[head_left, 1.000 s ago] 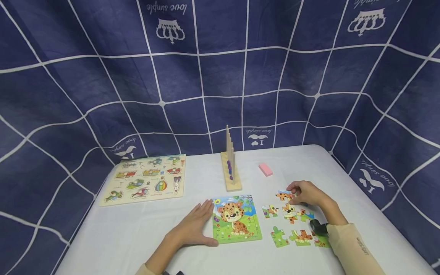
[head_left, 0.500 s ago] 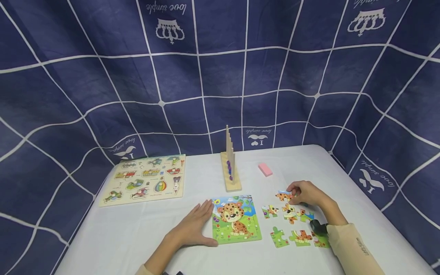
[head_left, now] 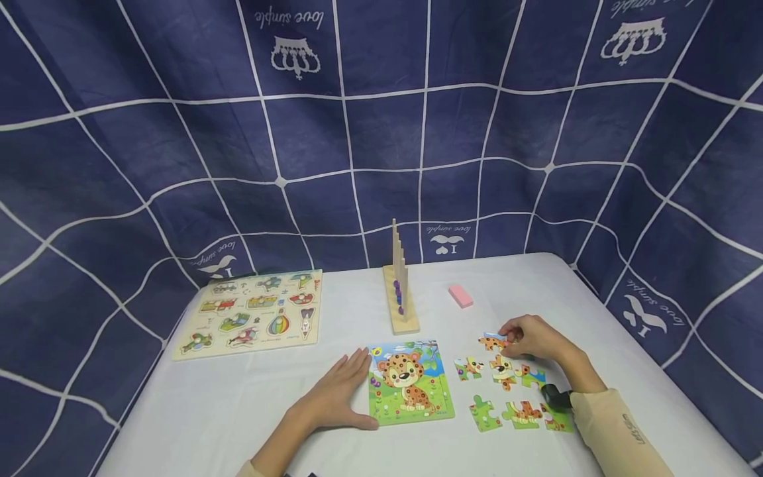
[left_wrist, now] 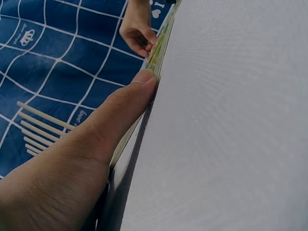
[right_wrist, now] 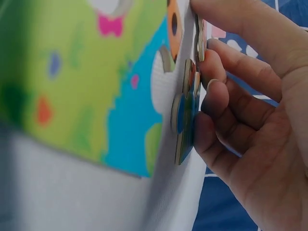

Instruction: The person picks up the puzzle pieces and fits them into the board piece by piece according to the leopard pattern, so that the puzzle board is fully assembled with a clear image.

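Observation:
A jigsaw board (head_left: 408,381) with a cartoon leopard lies on the table. My left hand (head_left: 336,394) rests flat against its left edge, thumb and fingers spread; the thumb (left_wrist: 127,103) shows at the edge in the left wrist view. To the right, my right hand (head_left: 536,338) curls its thumb and fingers at the far row of loose jigsaw pieces. A spotted piece (head_left: 492,341) is at its fingertips, and the right wrist view shows a blue-and-green piece (right_wrist: 185,125) by the other fingers. The hand partly hides both. Nearer pieces (head_left: 503,371) lie around the wrist.
Several loose pieces (head_left: 523,414) form a near row. A wooden peg stand (head_left: 405,323) with purple beads and a pink block (head_left: 461,295) stand farther back. At the far left lies a wooden vehicle puzzle board (head_left: 250,311). A blue checked curtain (head_left: 381,132) closes the back.

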The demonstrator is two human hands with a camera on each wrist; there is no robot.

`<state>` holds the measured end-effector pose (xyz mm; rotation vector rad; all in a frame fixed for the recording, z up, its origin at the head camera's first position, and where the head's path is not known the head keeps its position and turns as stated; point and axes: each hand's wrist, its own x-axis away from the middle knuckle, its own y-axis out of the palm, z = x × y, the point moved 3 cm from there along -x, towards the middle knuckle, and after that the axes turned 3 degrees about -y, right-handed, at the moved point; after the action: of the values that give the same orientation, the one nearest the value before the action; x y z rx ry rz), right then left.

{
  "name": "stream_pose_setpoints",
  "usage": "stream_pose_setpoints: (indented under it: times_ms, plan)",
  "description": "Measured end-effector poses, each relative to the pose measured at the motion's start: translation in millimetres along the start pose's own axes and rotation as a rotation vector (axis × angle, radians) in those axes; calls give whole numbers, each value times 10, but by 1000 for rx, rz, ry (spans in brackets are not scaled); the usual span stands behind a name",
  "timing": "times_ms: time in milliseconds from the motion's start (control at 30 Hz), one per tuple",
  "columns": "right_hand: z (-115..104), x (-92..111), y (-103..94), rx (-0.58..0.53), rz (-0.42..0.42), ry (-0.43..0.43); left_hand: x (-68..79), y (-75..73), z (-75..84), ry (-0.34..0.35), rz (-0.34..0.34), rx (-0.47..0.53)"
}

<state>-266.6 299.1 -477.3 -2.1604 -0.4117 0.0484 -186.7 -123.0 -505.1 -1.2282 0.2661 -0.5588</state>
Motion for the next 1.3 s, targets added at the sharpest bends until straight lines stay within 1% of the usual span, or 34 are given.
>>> stream_pose_setpoints:
  times_ms: [500,733,933,1133,1300]
  plan:
    - [23,-22,4,5,11,-49,-13,-10,-7,16,11,-9]
    - [-42,-12,10,20,6,-70,-11,-6,-10,4,3,-5]
    - [-71,-9,24,32,31,-94,-14,-5,-11,4,6,-8]
    - [-103,-5,46,43,39,-113,-11,8,-14,1,1,-4]
    - [-219,0,73,56,35,-124,-9,3,-5,9,7,-4]
